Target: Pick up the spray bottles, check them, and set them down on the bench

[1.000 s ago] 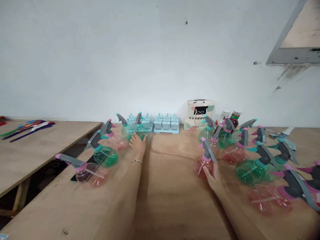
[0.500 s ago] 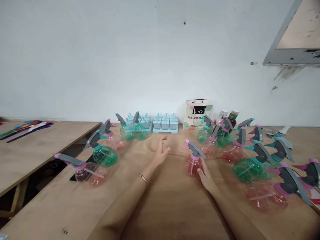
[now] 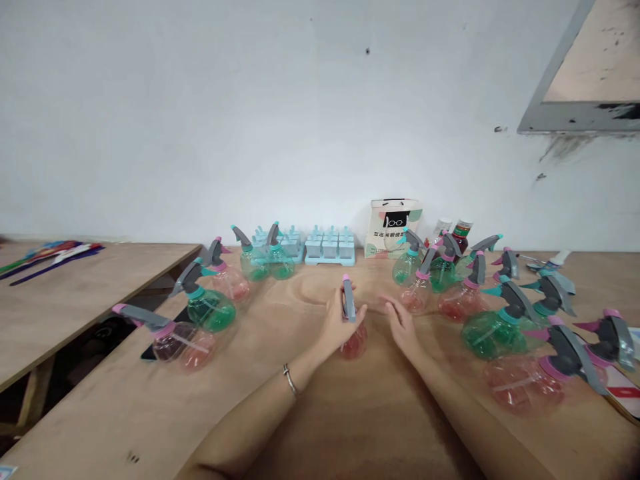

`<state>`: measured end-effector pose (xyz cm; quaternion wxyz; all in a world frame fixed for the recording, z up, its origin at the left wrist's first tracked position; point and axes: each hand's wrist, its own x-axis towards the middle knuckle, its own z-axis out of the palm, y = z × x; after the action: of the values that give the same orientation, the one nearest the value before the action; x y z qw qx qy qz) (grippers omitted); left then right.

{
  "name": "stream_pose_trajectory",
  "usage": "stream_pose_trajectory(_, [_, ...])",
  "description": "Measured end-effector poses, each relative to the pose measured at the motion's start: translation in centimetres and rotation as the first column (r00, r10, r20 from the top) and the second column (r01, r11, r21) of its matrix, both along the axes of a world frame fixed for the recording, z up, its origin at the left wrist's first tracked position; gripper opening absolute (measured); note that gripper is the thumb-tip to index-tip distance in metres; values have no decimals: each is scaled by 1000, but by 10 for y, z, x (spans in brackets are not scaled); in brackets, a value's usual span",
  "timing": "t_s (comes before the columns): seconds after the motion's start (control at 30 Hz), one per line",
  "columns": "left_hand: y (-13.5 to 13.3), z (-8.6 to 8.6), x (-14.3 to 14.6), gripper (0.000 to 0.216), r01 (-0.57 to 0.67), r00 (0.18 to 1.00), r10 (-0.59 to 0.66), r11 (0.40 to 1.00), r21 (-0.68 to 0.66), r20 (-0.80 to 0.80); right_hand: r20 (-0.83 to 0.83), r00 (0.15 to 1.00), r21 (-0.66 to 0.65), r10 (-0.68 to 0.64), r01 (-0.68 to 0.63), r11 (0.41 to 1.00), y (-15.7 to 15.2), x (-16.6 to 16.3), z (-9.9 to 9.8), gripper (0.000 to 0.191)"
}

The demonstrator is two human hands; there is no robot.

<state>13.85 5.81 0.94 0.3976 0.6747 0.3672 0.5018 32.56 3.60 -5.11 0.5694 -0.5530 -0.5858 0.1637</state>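
Observation:
My left hand point(image 3: 336, 325) is wrapped round a pink spray bottle point(image 3: 354, 341) with a grey trigger head, standing in the middle of the wooden table point(image 3: 320, 413). A thin bracelet sits on that wrist. My right hand point(image 3: 401, 323) lies just right of the bottle, fingers stretched out and apart, holding nothing. Several pink and green spray bottles point(image 3: 487, 331) crowd the table to the right of my right hand. A smaller group of spray bottles point(image 3: 210, 308) stands at the left.
Two pale blue ice-pop moulds point(image 3: 331, 247) and a small printed paper bag point(image 3: 393, 227) stand against the white wall. A second wooden table point(image 3: 65, 293) with coloured strips lies to the left across a gap. A dark phone point(image 3: 150, 350) lies under the left bottles.
My right hand slid the pink bottle from the right-hand group to the table's middle and let go. My left hand came back from the far green bottles and closed on it.

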Motion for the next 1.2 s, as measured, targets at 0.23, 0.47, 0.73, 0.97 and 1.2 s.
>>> stream_pose_trajectory(0.23, [1,1,-2,53,104,995,-104,994,-19,-8,-25,892,86,-452,452,888,92,17,38,96])
stream_pose_trajectory(0.47, [4,3,-2,50,162,987,-161,986,-30,27,-36,779,-15,-626,626,780,139,44,29,100])
stream_pose_trajectory(0.73, [7,35,-26,36,421,906,-418,906,35,-70,-25,756,-28,-654,654,756,134,36,2,87])
stream_pose_trajectory(0.97, [12,85,-45,15,511,830,-495,860,4,259,-35,850,87,-525,526,846,104,12,-20,85])
stream_pose_trajectory(1.2, [23,91,-32,19,332,837,-273,942,-44,474,-102,954,145,-280,293,945,59,9,-44,79])
